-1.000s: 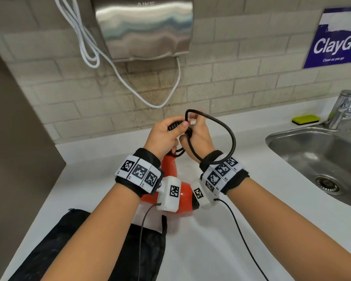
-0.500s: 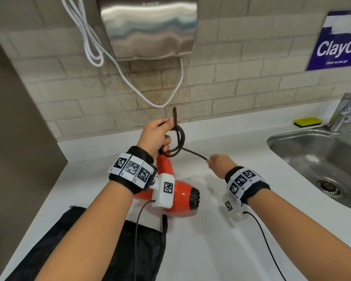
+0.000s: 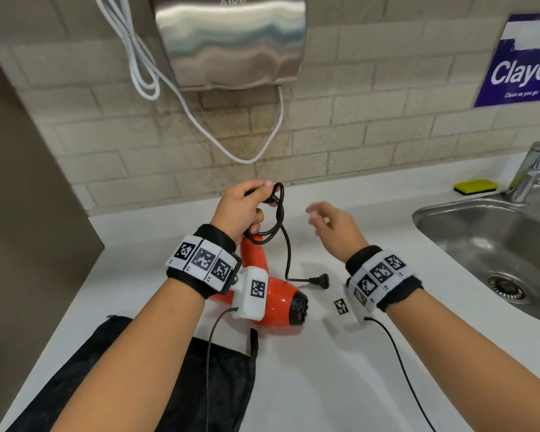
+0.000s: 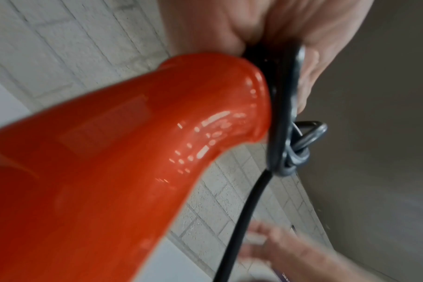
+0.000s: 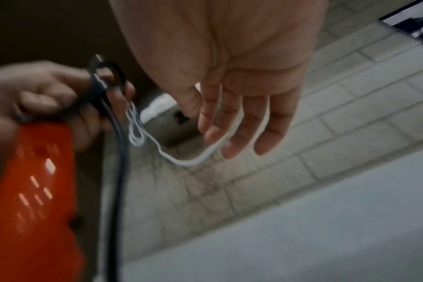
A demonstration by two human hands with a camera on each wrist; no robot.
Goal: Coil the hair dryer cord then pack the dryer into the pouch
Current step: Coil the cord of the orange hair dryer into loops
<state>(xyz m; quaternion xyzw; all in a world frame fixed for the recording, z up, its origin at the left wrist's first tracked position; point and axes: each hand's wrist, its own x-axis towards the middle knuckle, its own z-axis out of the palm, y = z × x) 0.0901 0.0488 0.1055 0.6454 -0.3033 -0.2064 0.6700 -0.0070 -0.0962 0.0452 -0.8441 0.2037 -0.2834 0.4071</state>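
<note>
An orange hair dryer (image 3: 278, 302) lies on the white counter (image 3: 325, 385), its handle (image 4: 138, 137) pointing up toward my left hand (image 3: 240, 210). That hand grips the coiled black cord (image 3: 276, 213) at the end of the handle. The rest of the cord hangs down to the plug (image 3: 320, 280), which lies on the counter beside the dryer's nozzle. My right hand (image 3: 328, 226) hovers open to the right of the coil, fingers straight, holding nothing (image 5: 232, 122). A black pouch (image 3: 156, 378) lies flat at the front left, partly under my left forearm.
A steel sink (image 3: 493, 244) with a tap (image 3: 530, 173) sits at the right, a yellow sponge (image 3: 476, 186) behind it. A metal hand dryer (image 3: 231, 39) with a white cable (image 3: 200, 120) hangs on the tiled wall. A brown panel (image 3: 22, 213) borders the left.
My right hand has let go of the cord and opened. The plug end has dropped onto the counter by the nozzle. My left hand still holds the coil.
</note>
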